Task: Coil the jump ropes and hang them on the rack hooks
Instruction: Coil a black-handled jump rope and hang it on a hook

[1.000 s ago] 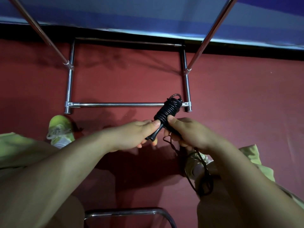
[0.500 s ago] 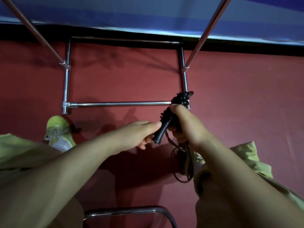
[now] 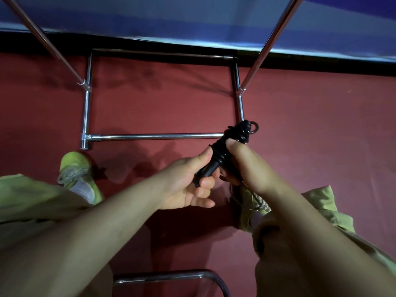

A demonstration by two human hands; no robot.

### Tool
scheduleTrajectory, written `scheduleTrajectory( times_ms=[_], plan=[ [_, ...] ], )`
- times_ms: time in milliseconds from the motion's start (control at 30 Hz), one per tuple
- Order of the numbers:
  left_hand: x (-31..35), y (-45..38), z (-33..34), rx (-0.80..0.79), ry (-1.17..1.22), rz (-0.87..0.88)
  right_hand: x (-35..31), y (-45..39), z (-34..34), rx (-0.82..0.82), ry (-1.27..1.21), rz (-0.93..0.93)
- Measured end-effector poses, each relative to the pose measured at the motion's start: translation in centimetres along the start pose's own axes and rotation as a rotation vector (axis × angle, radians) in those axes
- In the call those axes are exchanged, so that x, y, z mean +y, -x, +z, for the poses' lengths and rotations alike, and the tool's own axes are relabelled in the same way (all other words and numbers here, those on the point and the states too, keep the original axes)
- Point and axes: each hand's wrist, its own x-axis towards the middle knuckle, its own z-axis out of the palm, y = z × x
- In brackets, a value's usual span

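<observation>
A chrome rack [image 3: 150,137] stands on a dark red floor [image 3: 321,125], its base bars forming a rectangle ahead and two slanted tubes rising toward a blue wall [image 3: 192,18] at the far side. Near the bottom edge curves another chrome tube [image 3: 171,275], and a green shoe [image 3: 75,168] rests at the left.

Between the hands, above the floor and in front of the rack's right corner, is the black jump rope [image 3: 231,142], its cord wound tightly round the handles. The left hand [image 3: 188,183] clenches the handle end. The right hand [image 3: 246,168] grasps the bundle, thumb pressing the wraps, with loose cord trailing beneath.

The rope looks light; the cord is likely springy and smooth, prone to unwinding, so holding over the wraps seems wisest. No hooks are visible.
</observation>
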Motion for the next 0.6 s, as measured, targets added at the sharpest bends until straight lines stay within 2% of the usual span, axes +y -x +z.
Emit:
scheduleTrajectory(
  times_ms=[167,300,467,600],
  plan=[
    [0.3,0.4,-0.9,0.107,-0.097,0.038,0.1,-0.3,0.1,-0.066,0.132,0.04],
    [0.4,-0.1,-1.2,0.289,-0.29,0.166,0.6,-0.7,0.0,-0.07,0.191,0.087],
    [0.6,-0.7,-1.5,0.422,-0.469,0.317,0.4,-0.6,0.1,-0.001,0.148,0.123],
    [0.9,-1.1,-2.1,0.519,-0.661,0.381,0.5,-0.6,1.1,0.091,0.229,0.093]
  ],
)
